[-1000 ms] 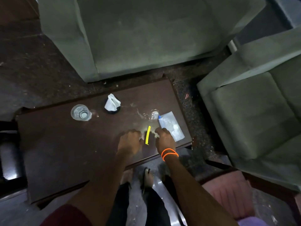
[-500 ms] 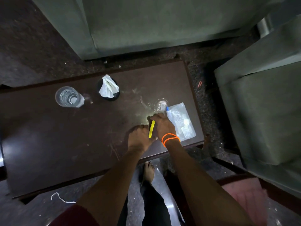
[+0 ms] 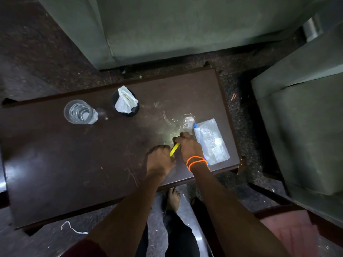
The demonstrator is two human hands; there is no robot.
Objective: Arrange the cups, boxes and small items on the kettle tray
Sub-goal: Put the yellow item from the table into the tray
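Two grey-green armchairs stand around me, one (image 3: pixel 167 28) across the table and one (image 3: pixel 304 127) off to my right. Between them and my legs lies one long dark wooden table (image 3: pixel 55 164), scratched and shiny, with everything sitting on its far and right parts.

The largest thing on it is one clear plastic packet (image 3: pixel 210 140), lying flat near the right end with a blue-tipped item along its left edge. Next is one clear drinking glass (image 3: pixel 79 112), upright at the far left of the group. Just to its right is one dark round cup (image 3: pixel 128 108) with one crumpled white tissue (image 3: pixel 125 99) stuffed into it. One small clear round item (image 3: pixel 188 120), too glary to tell what it is, sits just beyond my right hand and beside the packet's top corner.

My two hands meet near the table's front edge. My right hand (image 3: pixel 189 149), with two orange bands (image 3: pixel 196 162) at the wrist, has its fingers curled down over the upper end of one thin yellow stick (image 3: pixel 174 149). My left hand (image 3: pixel 160 161) is closed into a loose fist at the stick's lower end; whether it truly grips the stick I cannot tell. The stick slants between both hands, low over the tabletop, just left of the packet.
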